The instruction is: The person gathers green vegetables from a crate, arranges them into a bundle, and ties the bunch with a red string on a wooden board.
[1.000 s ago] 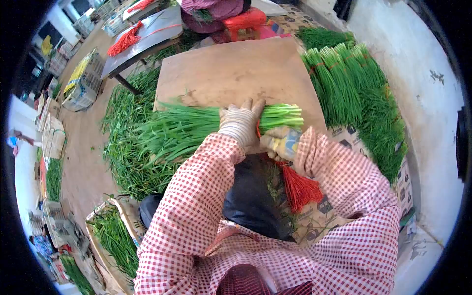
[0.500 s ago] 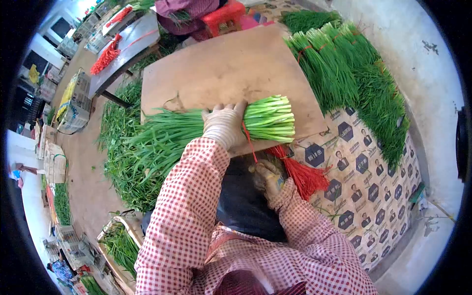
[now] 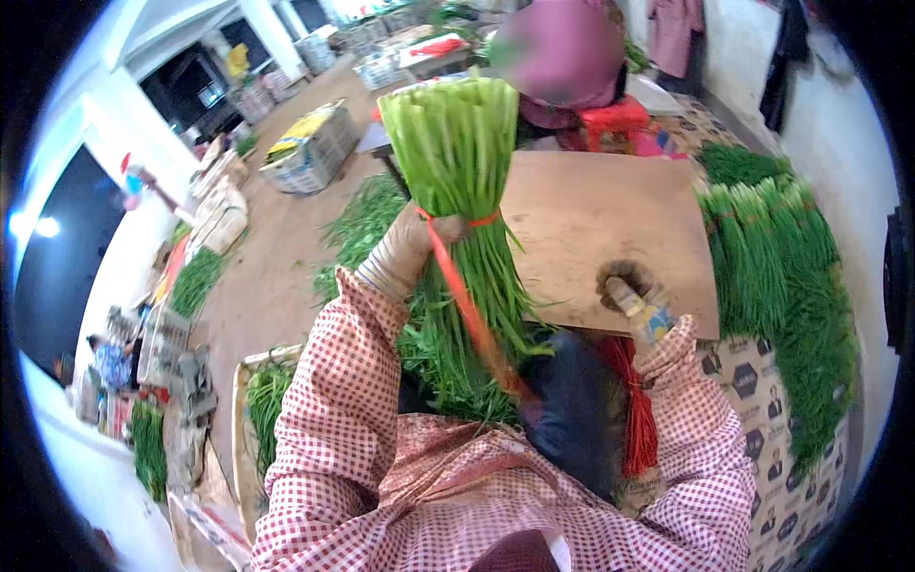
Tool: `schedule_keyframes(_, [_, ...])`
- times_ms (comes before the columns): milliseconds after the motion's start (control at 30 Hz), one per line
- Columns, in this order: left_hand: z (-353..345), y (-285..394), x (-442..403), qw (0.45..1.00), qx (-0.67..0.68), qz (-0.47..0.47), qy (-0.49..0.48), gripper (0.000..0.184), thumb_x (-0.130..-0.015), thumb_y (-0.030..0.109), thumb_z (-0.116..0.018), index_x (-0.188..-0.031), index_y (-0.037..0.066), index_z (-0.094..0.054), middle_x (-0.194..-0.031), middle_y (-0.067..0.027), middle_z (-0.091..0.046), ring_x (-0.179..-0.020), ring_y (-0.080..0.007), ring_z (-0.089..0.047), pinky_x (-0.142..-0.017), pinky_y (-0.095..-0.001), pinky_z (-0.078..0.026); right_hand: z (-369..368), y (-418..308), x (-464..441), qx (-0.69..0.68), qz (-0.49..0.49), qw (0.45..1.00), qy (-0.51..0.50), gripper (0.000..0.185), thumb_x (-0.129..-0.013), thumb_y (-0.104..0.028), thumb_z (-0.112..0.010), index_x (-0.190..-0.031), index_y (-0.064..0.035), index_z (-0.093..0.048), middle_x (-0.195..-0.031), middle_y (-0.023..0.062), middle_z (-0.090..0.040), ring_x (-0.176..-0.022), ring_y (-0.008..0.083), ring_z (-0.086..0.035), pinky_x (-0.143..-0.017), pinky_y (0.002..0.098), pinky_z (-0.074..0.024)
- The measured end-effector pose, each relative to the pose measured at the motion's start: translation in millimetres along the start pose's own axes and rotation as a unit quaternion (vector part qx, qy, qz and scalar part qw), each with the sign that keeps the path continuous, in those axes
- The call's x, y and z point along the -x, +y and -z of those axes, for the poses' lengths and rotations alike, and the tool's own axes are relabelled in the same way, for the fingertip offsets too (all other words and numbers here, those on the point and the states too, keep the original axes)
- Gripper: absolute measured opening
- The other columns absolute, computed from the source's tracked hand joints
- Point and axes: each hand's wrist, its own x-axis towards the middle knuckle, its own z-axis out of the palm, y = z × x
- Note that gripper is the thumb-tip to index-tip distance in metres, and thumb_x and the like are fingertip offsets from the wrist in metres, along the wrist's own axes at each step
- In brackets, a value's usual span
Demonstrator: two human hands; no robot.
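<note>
My left hand (image 3: 412, 250), in a pale glove, is closed round a bundle of garlic chives (image 3: 453, 153). The bundle stands upright, its cut pale ends up and its leaves hanging toward my lap. A red tie (image 3: 486, 218) circles it at my grip, and its loose tail (image 3: 467, 310) hangs down, blurred. My right hand (image 3: 633, 291), in a dirty glove with a yellow and blue patch, is curled by the near edge of the brown board (image 3: 600, 219). Whether its fingers hold anything is hidden. Below it hangs a bunch of red ties (image 3: 639, 419).
Tied chive bundles (image 3: 762, 248) lie right of the board on printed sheeting. Loose chives (image 3: 367, 224) cover the floor at left, beside a basket of greens (image 3: 272, 391). Across the board sits a person in purple (image 3: 562, 52) by a red stool (image 3: 615, 122). Wrapped bales (image 3: 310, 153) stand further off.
The chive bundle has been lifted off the board and turned upright in my left hand. My right hand has let go of the tie's tail and moved to the board edge. The view has tilted up.
</note>
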Motion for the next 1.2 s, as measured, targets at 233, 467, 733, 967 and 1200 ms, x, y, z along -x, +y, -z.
schedule_keyframes(233, [-47,8,84,0.902,0.383,0.081,0.184,0.072,-0.075,0.055,-0.067,-0.121,0.003,-0.051,-0.11,-0.0123,-0.061,-0.099,-0.0245,-0.061,-0.089,-0.0387,-0.05,-121,-45,0,0.344,0.456,0.808,-0.144,0.062,-0.071,-0.037,-0.074,-0.123,-0.0117,-0.051,-0.121,0.0153,-0.051,-0.107,0.0368,-0.052,-0.093,0.046,-0.0434])
schedule_keyframes(467, [-12,-37,129,0.851,0.415,0.002,0.321,0.053,-0.081,0.04,-0.064,-0.118,0.004,-0.053,-0.104,-0.0101,-0.062,-0.09,-0.0237,-0.062,-0.079,-0.038,-0.054,-145,74,33,0.496,0.387,0.744,-0.225,0.018,-0.07,-0.019,-0.062,-0.086,-0.0119,-0.056,-0.079,0.0168,-0.049,-0.068,0.0348,-0.054,-0.052,0.0431,-0.0445])
schedule_keyframes(733, [28,-46,154,0.798,0.426,0.079,0.419,0.038,-0.079,0.031,-0.071,-0.104,0.006,-0.058,-0.091,-0.0086,-0.066,-0.078,-0.024,-0.066,-0.072,-0.039,-0.057,-87,85,57,0.573,0.121,0.654,-0.479,0.021,-0.084,-0.029,-0.055,-0.089,-0.0089,-0.055,-0.073,0.0144,-0.052,-0.066,0.0303,-0.055,-0.062,0.037,-0.0474])
schedule_keyframes(967, [-5,-42,145,0.835,0.454,0.078,0.3,0.042,-0.08,0.031,-0.069,-0.112,0.005,-0.057,-0.098,-0.0095,-0.066,-0.085,-0.0234,-0.065,-0.079,-0.0367,-0.054,-165,-10,27,0.458,0.375,0.767,-0.247,0.023,-0.084,-0.014,-0.053,-0.107,-0.0129,-0.058,-0.095,0.0122,-0.055,-0.082,0.0322,-0.058,-0.071,0.0396,-0.0506])
schedule_keyframes(1200, [-5,-43,151,0.844,0.413,0.023,0.342,0.062,-0.077,0.046,-0.068,-0.121,0.005,-0.051,-0.111,-0.012,-0.061,-0.097,-0.0271,-0.061,-0.088,-0.0426,-0.051,-168,52,45,0.584,0.246,0.567,-0.527,0.028,-0.083,-0.016,-0.052,-0.11,-0.0133,-0.058,-0.114,0.0139,-0.056,-0.098,0.0326,-0.059,-0.083,0.0398,-0.0501])
